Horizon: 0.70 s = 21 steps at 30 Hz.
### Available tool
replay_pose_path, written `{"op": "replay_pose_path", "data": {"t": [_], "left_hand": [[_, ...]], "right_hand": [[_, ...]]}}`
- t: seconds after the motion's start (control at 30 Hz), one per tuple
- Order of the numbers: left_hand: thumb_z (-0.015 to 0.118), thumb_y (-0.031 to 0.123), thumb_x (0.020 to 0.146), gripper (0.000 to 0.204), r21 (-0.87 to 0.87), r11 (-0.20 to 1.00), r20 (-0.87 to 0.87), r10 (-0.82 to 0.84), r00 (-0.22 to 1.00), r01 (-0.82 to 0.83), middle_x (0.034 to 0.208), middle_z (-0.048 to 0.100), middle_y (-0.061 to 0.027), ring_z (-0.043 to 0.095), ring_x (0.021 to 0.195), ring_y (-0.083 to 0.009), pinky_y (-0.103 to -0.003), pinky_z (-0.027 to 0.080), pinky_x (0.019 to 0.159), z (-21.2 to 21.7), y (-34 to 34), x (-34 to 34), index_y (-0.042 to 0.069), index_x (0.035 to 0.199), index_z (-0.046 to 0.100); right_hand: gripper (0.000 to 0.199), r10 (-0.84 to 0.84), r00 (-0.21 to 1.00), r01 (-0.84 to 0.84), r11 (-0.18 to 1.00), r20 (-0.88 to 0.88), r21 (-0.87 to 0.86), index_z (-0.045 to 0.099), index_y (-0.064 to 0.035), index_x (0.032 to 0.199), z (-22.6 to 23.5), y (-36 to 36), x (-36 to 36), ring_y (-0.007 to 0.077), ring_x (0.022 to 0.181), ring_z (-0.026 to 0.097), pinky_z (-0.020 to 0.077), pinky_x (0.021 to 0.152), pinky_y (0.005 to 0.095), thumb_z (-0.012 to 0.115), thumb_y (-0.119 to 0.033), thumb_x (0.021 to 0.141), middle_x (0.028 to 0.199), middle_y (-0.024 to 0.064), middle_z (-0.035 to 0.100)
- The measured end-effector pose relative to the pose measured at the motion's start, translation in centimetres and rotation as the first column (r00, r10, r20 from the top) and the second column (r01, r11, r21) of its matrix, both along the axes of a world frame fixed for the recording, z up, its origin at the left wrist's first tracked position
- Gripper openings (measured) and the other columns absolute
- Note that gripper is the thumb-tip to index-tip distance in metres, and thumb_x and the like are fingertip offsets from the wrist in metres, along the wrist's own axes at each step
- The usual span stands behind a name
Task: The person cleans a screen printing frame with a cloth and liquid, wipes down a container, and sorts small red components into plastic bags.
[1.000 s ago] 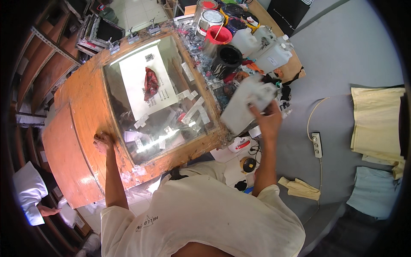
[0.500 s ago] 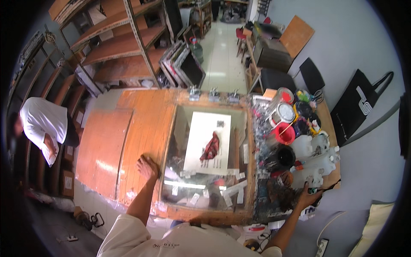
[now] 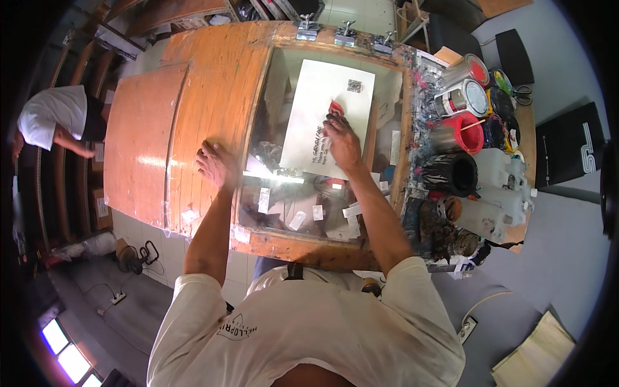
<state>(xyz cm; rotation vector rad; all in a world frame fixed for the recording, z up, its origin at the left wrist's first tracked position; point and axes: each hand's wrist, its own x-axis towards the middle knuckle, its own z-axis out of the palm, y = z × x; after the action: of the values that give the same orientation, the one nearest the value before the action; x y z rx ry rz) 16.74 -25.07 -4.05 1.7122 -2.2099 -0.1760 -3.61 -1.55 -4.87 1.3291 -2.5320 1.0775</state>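
A white printed sheet (image 3: 322,97) with a red shape (image 3: 336,106) lies on the glass top (image 3: 284,193) of a wooden table (image 3: 213,84). My right hand (image 3: 340,140) rests flat on the sheet, fingertips touching the red shape, holding nothing. My left hand (image 3: 215,164) presses, fingers spread, on the wooden frame at the glass's left edge. Small pieces of white tape (image 3: 264,200) are stuck on the glass near me.
Paint cans (image 3: 467,97), a red tub (image 3: 469,132), a black container (image 3: 454,173) and white jugs (image 3: 500,187) crowd the stained shelf on the right. Metal clamps (image 3: 345,32) sit at the far edge. Another person in a white shirt (image 3: 48,116) stands at left. Cables (image 3: 138,258) lie on the floor.
My right hand has moved from the cluttered shelf at the right onto the white sheet. The view has swung over the table. My left hand stays on the wooden frame.
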Motion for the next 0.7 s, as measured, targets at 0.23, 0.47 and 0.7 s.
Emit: {"op": "replay_pose_path", "data": {"t": [0.23,0.47,0.7], "left_hand": [[0.038,0.033,0.095,0.046,0.029,0.999,-0.008,-0.032,0.999,0.033,0.122,0.048,-0.0219,0.044,0.112,-0.0361,-0.048,0.032,0.092,1.5,0.6,-0.7,0.002,0.129,0.046],[0.038,0.033,0.096,0.047,0.017,1.000,0.005,-0.026,1.000,0.025,0.124,0.047,-0.0229,0.043,0.113,-0.0365,-0.048,0.031,0.094,1.3,0.0,-0.4,0.001,0.130,0.045],[0.039,0.033,0.095,0.047,0.024,0.999,-0.023,-0.038,0.999,0.039,0.120,0.047,-0.0225,0.043,0.111,-0.0360,-0.048,0.031,0.092,0.6,-0.2,-0.1,0.001,0.130,0.044]], "right_hand": [[0.040,-0.134,0.988,0.127,0.988,0.081,0.090,0.055,-0.0012,0.124,0.5,2.0,1.6,0.0315,0.113,0.057,0.0450,0.096,0.0422,0.052,0.002,0.085,0.123,0.0215,0.057],[0.088,-0.049,0.997,0.006,0.831,0.063,0.556,0.024,0.0032,0.146,3.0,2.5,7.8,0.0365,0.144,0.013,0.0074,0.118,0.0503,0.059,-0.051,0.085,0.153,0.0241,0.019],[0.093,0.067,0.980,-0.141,0.900,0.189,0.413,0.033,0.0044,0.139,3.9,-2.3,10.9,0.0416,0.143,0.012,0.0075,0.118,0.0519,0.065,-0.057,0.077,0.150,0.0280,0.020]]}}
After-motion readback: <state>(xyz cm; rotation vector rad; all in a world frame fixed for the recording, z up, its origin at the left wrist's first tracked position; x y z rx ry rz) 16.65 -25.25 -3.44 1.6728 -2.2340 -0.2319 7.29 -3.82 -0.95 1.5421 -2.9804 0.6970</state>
